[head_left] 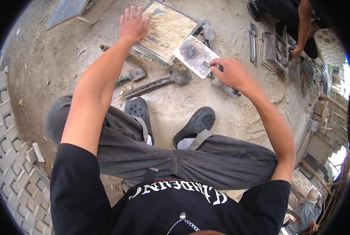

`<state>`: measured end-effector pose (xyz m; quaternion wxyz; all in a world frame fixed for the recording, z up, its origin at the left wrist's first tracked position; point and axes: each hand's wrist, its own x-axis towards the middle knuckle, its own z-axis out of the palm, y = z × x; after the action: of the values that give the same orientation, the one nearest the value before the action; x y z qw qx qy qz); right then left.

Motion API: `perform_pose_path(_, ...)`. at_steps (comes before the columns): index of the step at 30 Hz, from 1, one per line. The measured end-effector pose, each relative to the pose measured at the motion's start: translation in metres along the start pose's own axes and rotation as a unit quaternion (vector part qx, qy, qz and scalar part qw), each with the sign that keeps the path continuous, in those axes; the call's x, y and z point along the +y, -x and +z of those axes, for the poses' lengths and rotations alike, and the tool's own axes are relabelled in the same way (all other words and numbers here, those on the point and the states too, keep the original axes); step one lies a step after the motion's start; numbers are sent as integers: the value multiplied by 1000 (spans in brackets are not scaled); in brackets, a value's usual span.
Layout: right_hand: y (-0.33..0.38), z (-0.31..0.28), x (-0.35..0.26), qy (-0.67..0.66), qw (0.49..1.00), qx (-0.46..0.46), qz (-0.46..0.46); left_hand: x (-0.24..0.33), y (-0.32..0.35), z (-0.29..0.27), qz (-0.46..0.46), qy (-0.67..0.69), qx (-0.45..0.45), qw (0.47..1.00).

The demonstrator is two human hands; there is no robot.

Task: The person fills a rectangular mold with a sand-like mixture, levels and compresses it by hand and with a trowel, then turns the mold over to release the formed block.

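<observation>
A shallow rectangular frame (154, 55) lies on the ground ahead of me, filled with pale sandy powder (171, 29). Dark patches show through the powder at its far and near left parts. My left hand (134, 25) rests at the frame's left edge, fingers stretched out and holding nothing. In my right hand (228, 72), fingers wrapped round its handle, is a flat rectangular metal trowel (193, 53). The trowel's pale, smudged blade sits over the frame's near right corner. Below that corner lies a long-handled tool with a blocky, powder-coated head (181, 75).
A small tool with a green handle (124, 80) lies near my left shoe (138, 109). At the upper right another person's hand (296, 51) touches a boxy mould (277, 51). Patterned blocks (14, 145) are stacked along the left. Another person (309, 211) is at lower right.
</observation>
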<state>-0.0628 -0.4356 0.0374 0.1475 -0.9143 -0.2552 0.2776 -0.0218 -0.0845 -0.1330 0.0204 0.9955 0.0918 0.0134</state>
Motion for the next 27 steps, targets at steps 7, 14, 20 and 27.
perform_pose_path(7, 13, 20, 7, 60, 998, 1, 5, 77, 58, -18, 233, 63, -61, 968)
perform_pose_path(14, 35, 14, 35, 69, 997, 4, 37, 82, 44, -12, 421, -20, -62, 905)
perform_pose_path(20, 23, 6, 17, 53, 997, 43, 25, 51, 3, -9, 273, -79, -49, 958)
perform_pose_path(27, -7, 8, -12, 112, 983, 124, 73, 22, 14, 7, 174, 35, 42, 983)
